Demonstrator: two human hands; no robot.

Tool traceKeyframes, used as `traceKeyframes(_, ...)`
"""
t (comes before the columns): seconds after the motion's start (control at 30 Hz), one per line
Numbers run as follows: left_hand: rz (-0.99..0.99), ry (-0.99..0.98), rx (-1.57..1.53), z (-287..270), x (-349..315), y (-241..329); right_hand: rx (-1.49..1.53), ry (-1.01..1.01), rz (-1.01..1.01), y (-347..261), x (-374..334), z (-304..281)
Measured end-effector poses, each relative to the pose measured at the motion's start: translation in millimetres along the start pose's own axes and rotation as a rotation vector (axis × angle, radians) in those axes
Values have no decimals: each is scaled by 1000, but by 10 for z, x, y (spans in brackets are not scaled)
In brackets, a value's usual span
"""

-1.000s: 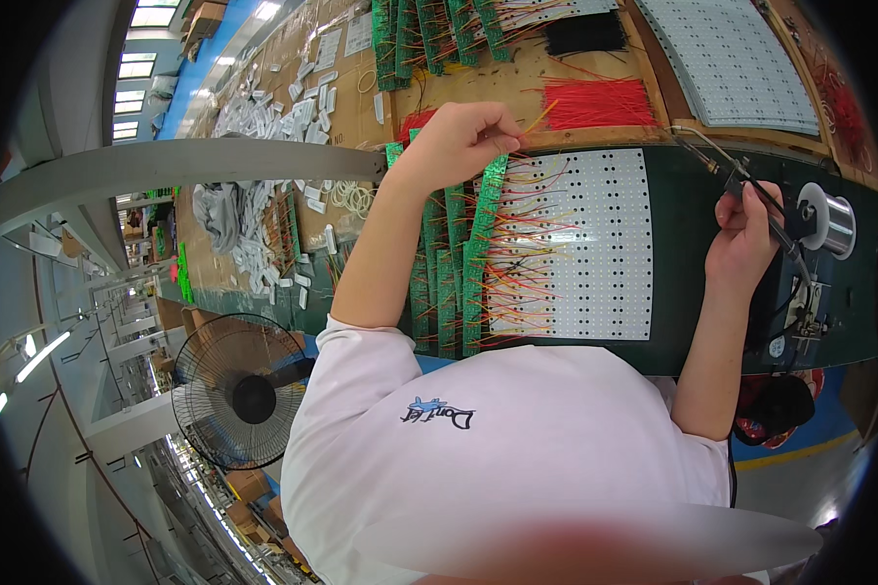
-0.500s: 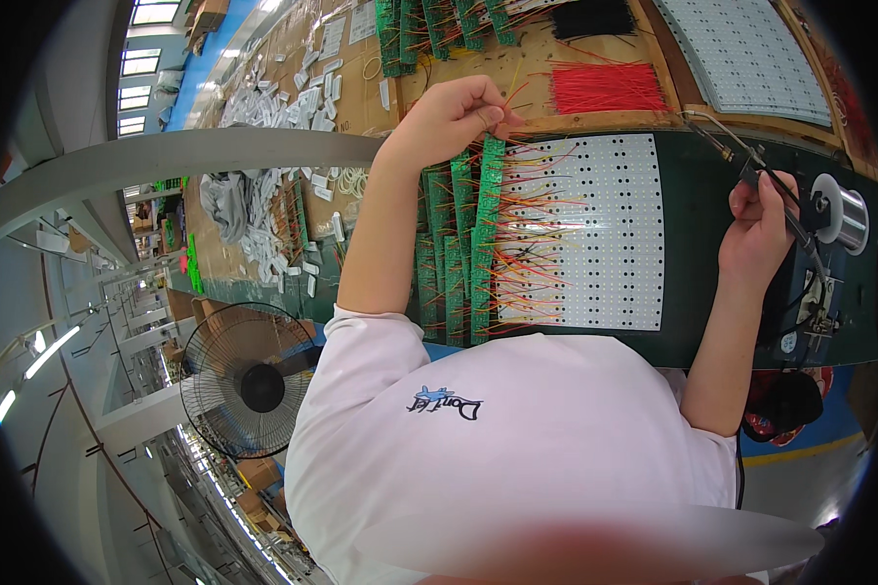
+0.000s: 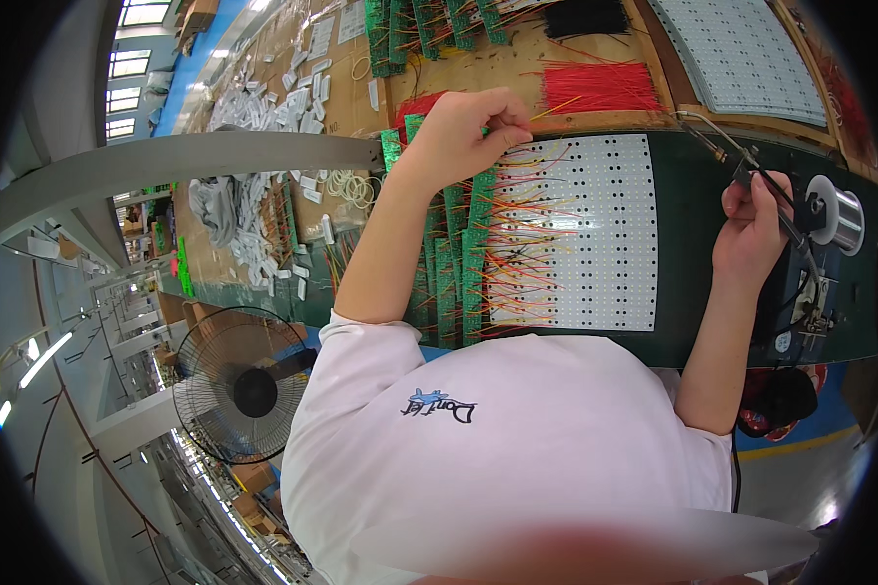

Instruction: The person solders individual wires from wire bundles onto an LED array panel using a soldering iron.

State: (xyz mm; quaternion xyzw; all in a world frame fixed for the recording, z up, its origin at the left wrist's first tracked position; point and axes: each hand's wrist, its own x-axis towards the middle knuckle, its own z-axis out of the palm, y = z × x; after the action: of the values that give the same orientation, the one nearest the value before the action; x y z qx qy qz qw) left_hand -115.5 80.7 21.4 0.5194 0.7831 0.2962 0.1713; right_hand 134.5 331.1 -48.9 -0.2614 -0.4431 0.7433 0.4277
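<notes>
At the far end of a row of green circuit boards (image 3: 477,224), my left hand (image 3: 473,136) pinches a thin yellow wire (image 3: 558,105) that sticks out past its fingertips. Red and yellow wires (image 3: 527,253) fan from the boards across a white panel (image 3: 605,234) dotted with small round marks. My right hand (image 3: 751,229) is closed on the dark handle of a soldering iron (image 3: 743,178), at the right of the panel. The iron's thin metal front end reaches to the far left of that hand. A solder wire spool (image 3: 837,215) stands just right of it.
Beyond a wooden rail lie bundles of red wires (image 3: 600,88) and black wires (image 3: 585,18). More green boards (image 3: 429,24) are at the far side. A grey curved arm (image 3: 195,156) crosses the left, above white plastic pieces (image 3: 254,107). A fan (image 3: 254,390) stands lower left.
My left hand has shifted slightly right and nearer, its fingertips now by the panel's far left corner. My right hand keeps its hold on the soldering iron, nearly still.
</notes>
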Motion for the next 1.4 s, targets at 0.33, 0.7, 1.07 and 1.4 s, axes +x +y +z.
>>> traceKeyframes(0.33,-1,317,366,259,-160,96,-164,-206,-1,-291,9,145)
traceKeyframes(0.7,-194,495,283,606,-259,57,-321,-490,157,74,242,444)
traceKeyframes(1.07,-196,502,240,658,-235,-11,-320,-606,116,409,190,448)
traceKeyframes(1.4,-184,499,255,650,-205,-33,-329,-585,104,396,203,464)
